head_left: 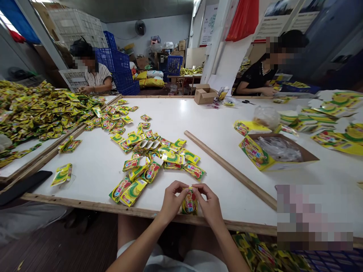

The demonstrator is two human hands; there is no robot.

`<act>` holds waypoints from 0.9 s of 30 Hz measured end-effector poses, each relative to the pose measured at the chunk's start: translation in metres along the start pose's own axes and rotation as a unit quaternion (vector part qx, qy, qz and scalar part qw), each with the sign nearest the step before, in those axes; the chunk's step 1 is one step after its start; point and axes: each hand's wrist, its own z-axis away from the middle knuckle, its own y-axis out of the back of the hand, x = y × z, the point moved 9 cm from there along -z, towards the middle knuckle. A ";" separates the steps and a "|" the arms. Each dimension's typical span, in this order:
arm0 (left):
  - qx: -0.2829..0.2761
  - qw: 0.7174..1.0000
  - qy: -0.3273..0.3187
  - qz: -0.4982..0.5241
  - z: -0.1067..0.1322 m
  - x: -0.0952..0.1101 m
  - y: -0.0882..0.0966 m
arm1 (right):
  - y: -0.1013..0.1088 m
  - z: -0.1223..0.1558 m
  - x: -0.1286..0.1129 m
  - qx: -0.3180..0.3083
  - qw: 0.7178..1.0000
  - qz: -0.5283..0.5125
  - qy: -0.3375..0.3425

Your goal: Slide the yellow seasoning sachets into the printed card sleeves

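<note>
At the table's front edge I hold a small yellow and green candy box (pixel 189 204) upright between both hands. My left hand (pixel 173 198) pinches its top left corner with thumb and fingers. On the top right corner, the thumb and fingers of my right hand (pixel 208 200) are closed in the same way. The fingertips nearly meet over the box's upper end, so its flap is hidden. Just beyond and to the left lies a loose heap of similar small boxes (pixel 153 151), some with white open ends showing.
A wooden strip (pixel 231 170) lies diagonally to the right. Past it stands an open display box (pixel 255 153) with clear plastic inside. A large pile of packets (pixel 42 113) fills the left side. A small cardboard box (pixel 204 94) and scissors (pixel 248 102) sit at the back. Two people work across the table.
</note>
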 end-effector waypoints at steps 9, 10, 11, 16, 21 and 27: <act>-0.044 0.997 -0.036 -0.051 0.004 0.005 -0.002 | 0.039 0.014 -0.018 0.047 0.997 0.057 0.036; -0.051 0.994 -0.054 -0.080 0.000 0.009 -0.004 | 0.061 0.019 -0.022 0.065 0.993 0.091 0.035; -0.062 0.988 -0.078 -0.116 -0.006 0.014 -0.008 | 0.086 0.024 -0.025 0.076 0.988 0.133 0.030; -0.197 0.906 -0.213 -0.309 -0.048 0.025 -0.060 | 0.181 0.050 -0.018 0.030 0.944 0.328 -0.003; -0.246 0.861 -0.221 -0.385 -0.078 0.015 -0.093 | 0.154 0.062 -0.010 0.014 0.954 0.298 -0.013; -0.190 0.900 -0.182 -0.348 -0.049 0.025 -0.081 | 0.062 0.040 -0.004 0.044 0.990 0.131 0.001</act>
